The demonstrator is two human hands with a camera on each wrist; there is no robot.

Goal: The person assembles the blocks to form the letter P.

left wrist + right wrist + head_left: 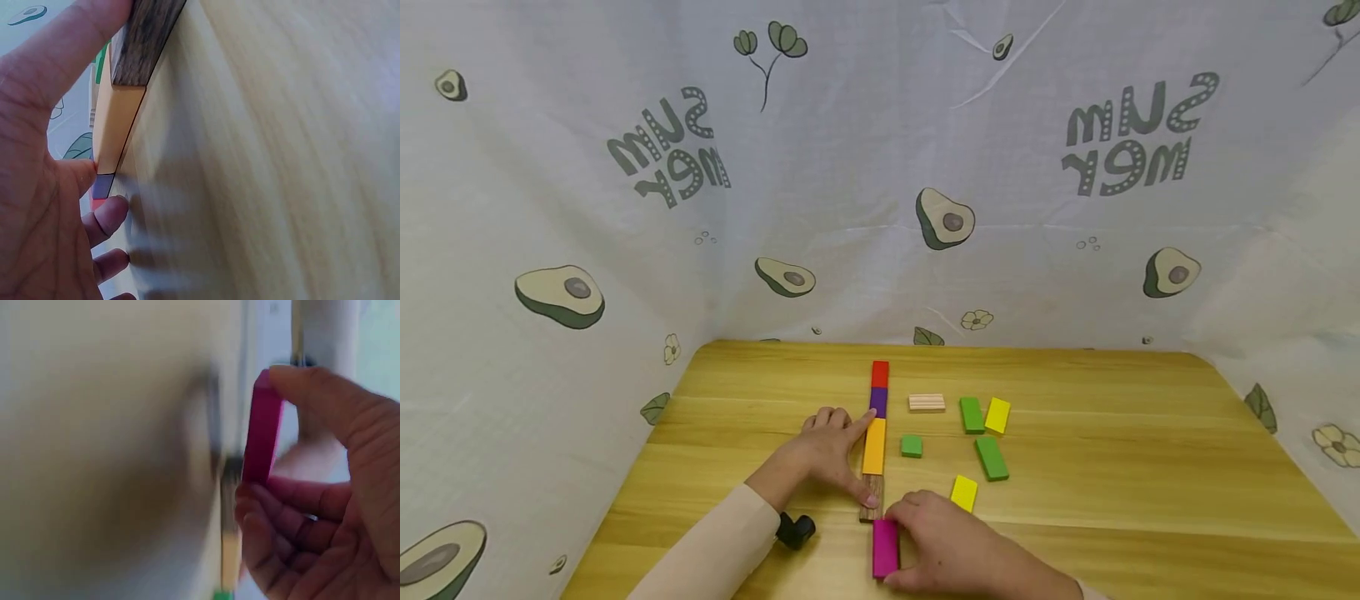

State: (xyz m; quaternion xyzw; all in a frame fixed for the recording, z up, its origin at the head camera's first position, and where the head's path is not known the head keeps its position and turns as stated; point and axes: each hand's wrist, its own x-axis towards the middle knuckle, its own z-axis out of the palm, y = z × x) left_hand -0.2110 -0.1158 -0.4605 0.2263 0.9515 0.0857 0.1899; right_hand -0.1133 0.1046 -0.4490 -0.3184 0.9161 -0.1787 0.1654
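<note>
A row of end-to-end blocks runs toward me: red (880, 374), purple (878, 402), orange (874, 446) and dark brown wood (872, 492). My left hand (829, 450) lies along the row's left side, thumb on the brown block and index fingertip at the purple-orange joint, its fingers spread. My right hand (943, 546) pinches a magenta block (885, 549) by its two ends between thumb and fingers. That block is at the near end of the row, a little right of the brown one. In the right wrist view the magenta block (262, 428) shows edge-on.
Right of the row lie a pale grooved block (927, 403), a small green block (912, 447), two longer green blocks (992, 458) and two yellow blocks (964, 493). A black device (796, 531) sits by the left wrist. A printed curtain (880, 167) hangs behind the wooden table (1112, 458).
</note>
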